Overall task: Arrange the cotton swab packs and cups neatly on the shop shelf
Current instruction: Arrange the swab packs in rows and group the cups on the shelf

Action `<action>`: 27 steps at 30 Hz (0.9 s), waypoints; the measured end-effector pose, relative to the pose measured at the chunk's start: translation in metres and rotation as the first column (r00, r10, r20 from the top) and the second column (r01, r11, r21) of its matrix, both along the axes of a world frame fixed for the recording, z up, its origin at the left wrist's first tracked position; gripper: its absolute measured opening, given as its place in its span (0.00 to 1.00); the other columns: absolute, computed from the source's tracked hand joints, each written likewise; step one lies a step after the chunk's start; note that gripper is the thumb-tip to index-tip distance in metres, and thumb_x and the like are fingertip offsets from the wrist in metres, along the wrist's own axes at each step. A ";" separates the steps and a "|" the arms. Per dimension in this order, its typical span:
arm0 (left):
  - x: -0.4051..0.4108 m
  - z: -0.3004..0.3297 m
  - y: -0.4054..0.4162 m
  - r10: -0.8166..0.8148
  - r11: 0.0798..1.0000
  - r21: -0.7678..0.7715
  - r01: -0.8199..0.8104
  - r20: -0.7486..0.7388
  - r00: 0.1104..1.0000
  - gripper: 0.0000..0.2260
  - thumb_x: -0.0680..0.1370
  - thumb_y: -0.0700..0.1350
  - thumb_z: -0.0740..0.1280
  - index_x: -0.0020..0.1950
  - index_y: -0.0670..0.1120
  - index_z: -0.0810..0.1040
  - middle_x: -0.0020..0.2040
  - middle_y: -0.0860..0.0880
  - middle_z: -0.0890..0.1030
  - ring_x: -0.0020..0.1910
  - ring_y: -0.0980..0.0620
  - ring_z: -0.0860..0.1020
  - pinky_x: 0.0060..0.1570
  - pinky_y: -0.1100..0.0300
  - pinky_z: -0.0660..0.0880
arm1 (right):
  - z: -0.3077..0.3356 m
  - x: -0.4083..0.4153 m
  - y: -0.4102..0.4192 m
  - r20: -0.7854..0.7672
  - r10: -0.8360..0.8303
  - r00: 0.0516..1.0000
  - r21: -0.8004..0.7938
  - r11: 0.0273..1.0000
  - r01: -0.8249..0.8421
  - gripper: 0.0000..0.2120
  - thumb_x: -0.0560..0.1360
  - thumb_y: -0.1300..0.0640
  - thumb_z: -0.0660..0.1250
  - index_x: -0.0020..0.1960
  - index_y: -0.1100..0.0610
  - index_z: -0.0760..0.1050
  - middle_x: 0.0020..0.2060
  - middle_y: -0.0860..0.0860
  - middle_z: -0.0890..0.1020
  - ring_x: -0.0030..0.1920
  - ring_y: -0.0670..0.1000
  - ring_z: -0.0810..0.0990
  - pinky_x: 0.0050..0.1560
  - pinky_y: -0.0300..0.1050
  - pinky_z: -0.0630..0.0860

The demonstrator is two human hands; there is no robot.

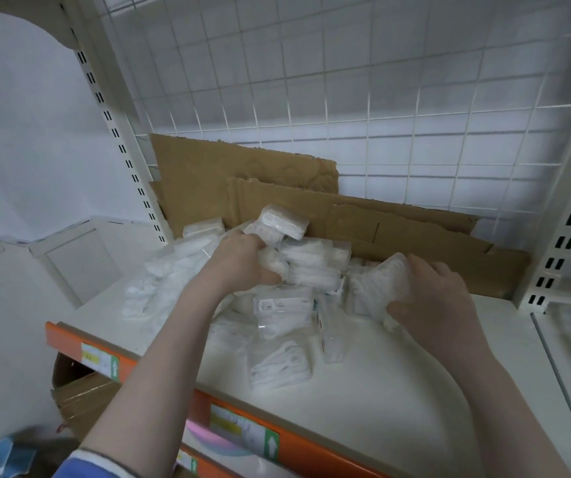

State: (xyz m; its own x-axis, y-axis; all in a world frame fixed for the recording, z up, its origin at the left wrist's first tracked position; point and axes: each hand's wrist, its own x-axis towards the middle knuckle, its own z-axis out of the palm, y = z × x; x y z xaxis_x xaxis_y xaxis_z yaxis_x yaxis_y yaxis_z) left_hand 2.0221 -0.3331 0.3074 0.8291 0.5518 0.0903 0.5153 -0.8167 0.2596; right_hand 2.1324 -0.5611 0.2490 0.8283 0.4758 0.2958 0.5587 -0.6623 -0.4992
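Observation:
A loose heap of clear plastic packs with white contents point(287, 305) lies in the middle of the white shelf point(398, 401). My left hand point(242, 260) grips a pack point(272, 262) at the top of the heap, with another pack point(279, 222) tilted just above its knuckles. My right hand point(432, 298) holds a clear pack point(380, 284) at the heap's right side, fingers curled over its top edge. Soft white bags point(160, 284) lie at the heap's left. I see no cups.
Torn brown cardboard sheets point(242, 181) lean against the white wire grid point(346, 98) at the back. The shelf's front edge is orange with price labels point(246, 432). Slotted uprights point(122, 143) flank the bay. A cardboard box point(80, 398) sits below on the left.

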 end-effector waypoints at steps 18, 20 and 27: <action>-0.076 -0.036 -0.141 -0.302 0.951 -0.012 0.308 0.165 0.939 0.31 0.66 0.48 0.76 0.67 0.51 0.71 0.61 0.52 0.72 0.62 0.53 0.71 0.60 0.57 0.69 | 0.005 -0.056 -0.138 0.025 0.015 1.000 -0.156 0.988 -0.011 0.33 0.72 0.53 0.66 0.73 0.55 0.58 0.65 0.54 0.67 0.64 0.55 0.63 0.59 0.44 0.63; -0.081 -0.038 -0.153 -0.319 0.945 -0.015 0.326 0.161 0.934 0.31 0.66 0.48 0.76 0.67 0.52 0.71 0.62 0.52 0.72 0.64 0.53 0.70 0.61 0.58 0.68 | 0.003 -0.066 -0.154 0.022 -0.008 1.000 -0.141 0.990 0.011 0.30 0.70 0.55 0.68 0.70 0.58 0.64 0.60 0.56 0.70 0.61 0.56 0.66 0.57 0.46 0.65; -0.094 -0.042 -0.205 -0.435 0.895 -0.022 0.446 0.182 0.882 0.30 0.68 0.46 0.75 0.68 0.48 0.71 0.62 0.51 0.72 0.62 0.52 0.71 0.59 0.66 0.63 | -0.009 -0.103 -0.217 0.060 -0.158 0.986 -0.131 0.978 0.165 0.29 0.63 0.62 0.73 0.62 0.66 0.72 0.52 0.64 0.76 0.54 0.65 0.73 0.54 0.53 0.69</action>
State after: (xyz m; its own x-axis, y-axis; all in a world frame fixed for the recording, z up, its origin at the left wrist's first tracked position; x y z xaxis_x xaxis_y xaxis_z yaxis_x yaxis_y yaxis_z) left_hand 1.9282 -0.5377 0.2650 0.9633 0.1418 0.2277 0.0500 -0.9289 0.3670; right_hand 2.0289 -0.7779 0.2399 0.8837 0.3750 0.2801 0.4602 -0.8051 -0.3741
